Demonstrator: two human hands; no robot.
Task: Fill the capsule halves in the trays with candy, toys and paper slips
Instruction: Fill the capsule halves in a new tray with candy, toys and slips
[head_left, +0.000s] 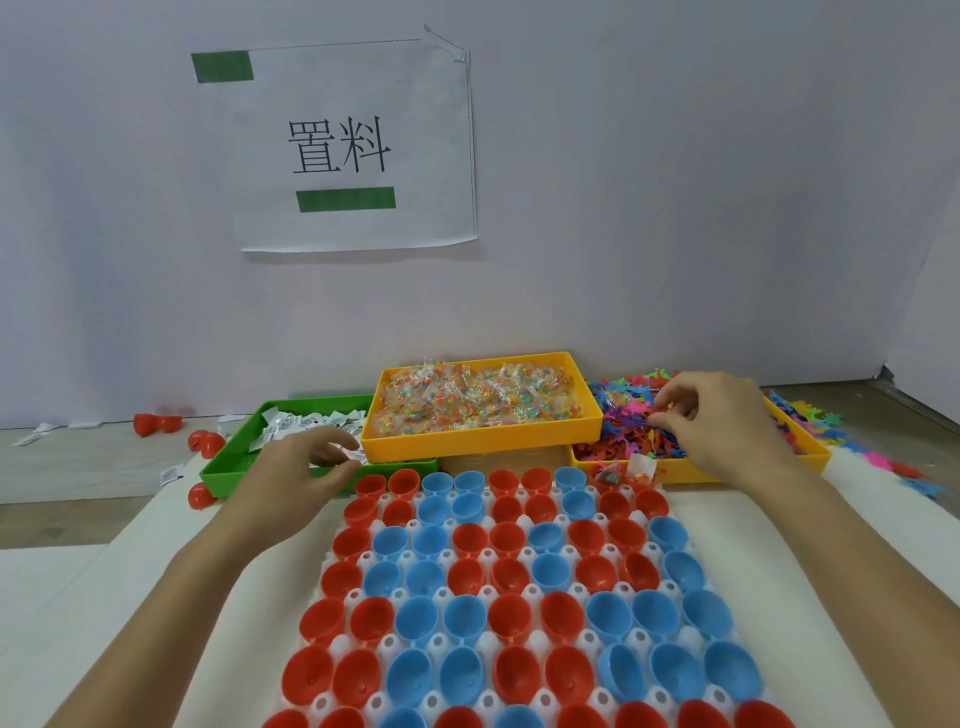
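Left hand pinches paper slips in green bin, centre left. Right hand pinches toys, centre right. Capsule halves fill lower centre, mostly empty. Risk: tangled toys lift together, spilling onto bench.

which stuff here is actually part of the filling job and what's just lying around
Part of the job:
capsule halves in the white tray
green bin of paper slips
yellow bin of candy packets
yellow bin of plastic toys
left hand over the slips
right hand picking at the toys

Just lying about:
wall sign
loose red capsule pieces
stray slips on the table
spilled toys
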